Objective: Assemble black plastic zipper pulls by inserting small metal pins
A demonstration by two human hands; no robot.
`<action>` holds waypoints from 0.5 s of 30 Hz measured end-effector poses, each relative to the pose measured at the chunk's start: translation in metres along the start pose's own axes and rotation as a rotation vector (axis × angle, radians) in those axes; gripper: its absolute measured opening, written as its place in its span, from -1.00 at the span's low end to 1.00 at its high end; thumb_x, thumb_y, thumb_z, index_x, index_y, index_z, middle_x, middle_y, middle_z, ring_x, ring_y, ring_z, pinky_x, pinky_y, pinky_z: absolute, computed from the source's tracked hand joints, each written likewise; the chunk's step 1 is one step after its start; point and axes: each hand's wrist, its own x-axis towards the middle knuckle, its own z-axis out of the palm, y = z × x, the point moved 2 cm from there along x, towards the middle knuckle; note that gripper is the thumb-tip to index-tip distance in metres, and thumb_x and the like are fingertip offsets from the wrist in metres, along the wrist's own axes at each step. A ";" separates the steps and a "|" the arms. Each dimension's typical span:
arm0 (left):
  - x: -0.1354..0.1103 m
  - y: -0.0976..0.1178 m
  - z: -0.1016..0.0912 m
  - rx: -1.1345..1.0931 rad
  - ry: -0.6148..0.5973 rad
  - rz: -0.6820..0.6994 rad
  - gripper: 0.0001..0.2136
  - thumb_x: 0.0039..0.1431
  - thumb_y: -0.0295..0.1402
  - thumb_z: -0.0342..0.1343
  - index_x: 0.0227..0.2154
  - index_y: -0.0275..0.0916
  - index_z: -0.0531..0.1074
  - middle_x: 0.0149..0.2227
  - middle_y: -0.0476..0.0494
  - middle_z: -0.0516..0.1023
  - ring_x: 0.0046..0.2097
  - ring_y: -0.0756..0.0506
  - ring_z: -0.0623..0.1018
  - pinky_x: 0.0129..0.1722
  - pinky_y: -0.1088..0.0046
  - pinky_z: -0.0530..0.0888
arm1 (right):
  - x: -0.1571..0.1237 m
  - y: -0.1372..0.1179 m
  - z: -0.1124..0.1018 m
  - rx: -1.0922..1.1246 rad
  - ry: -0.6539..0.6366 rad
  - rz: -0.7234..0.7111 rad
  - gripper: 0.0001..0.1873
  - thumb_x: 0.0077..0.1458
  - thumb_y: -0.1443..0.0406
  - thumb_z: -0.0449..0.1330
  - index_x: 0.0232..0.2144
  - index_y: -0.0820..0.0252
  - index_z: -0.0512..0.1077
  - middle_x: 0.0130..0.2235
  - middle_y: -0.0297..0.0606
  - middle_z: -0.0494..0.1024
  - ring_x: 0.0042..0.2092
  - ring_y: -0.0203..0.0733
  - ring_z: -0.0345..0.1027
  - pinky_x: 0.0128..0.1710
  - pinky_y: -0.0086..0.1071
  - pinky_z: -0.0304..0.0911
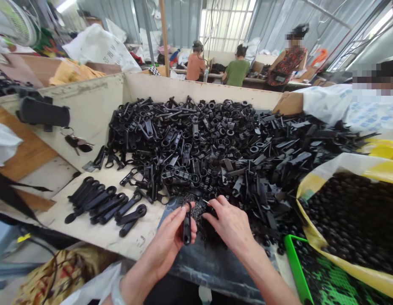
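My left hand is closed around a black plastic handle piece, long and narrow with a ring at its upper end. To the right, my right hand has thumb and forefinger brought together over a heap of tiny metal pieces. A thin shiny bit shows by the fingertips, too small to name. Both hands are above a dark work mat. Left of them, several similar black handle pieces lie in a slanting row on the pale board.
A large pile of black plastic parts fills the walled bench behind my hands. At right are a yellow-edged bag of small black pieces and a green tray. Keys hang on the left wall. Several people work farther back.
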 end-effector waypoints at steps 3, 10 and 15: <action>-0.009 -0.001 -0.005 -0.008 -0.001 -0.044 -0.55 0.29 -0.13 0.22 0.14 -0.25 0.42 -0.43 -0.02 0.51 -0.44 0.01 0.40 -0.44 0.52 0.40 | -0.002 0.004 -0.001 0.015 -0.007 0.002 -0.89 0.21 0.30 0.25 -0.19 0.11 0.55 -0.21 -0.26 0.58 -0.26 -0.12 0.52 -0.32 -0.37 0.27; -0.023 -0.017 0.003 -0.030 -0.048 -0.154 -0.63 0.32 -0.09 0.16 0.02 -0.24 0.47 -0.43 -0.03 0.49 -0.44 0.01 0.42 -0.43 0.50 0.45 | -0.039 0.000 -0.007 0.801 -0.097 0.034 -0.67 0.35 0.11 0.09 -0.10 0.16 0.57 -0.24 -0.24 0.67 -0.22 -0.11 0.55 -0.24 -0.36 0.44; -0.032 -0.034 0.018 -0.041 -0.140 -0.192 -0.62 0.20 -0.11 0.30 -0.02 -0.15 0.41 -0.40 -0.01 0.49 -0.39 -0.04 0.48 -0.52 0.51 0.49 | -0.068 -0.014 0.006 0.632 0.135 -0.118 -0.70 0.36 0.26 0.08 -0.02 0.13 0.58 -0.14 -0.18 0.69 -0.15 -0.11 0.60 -0.13 -0.34 0.47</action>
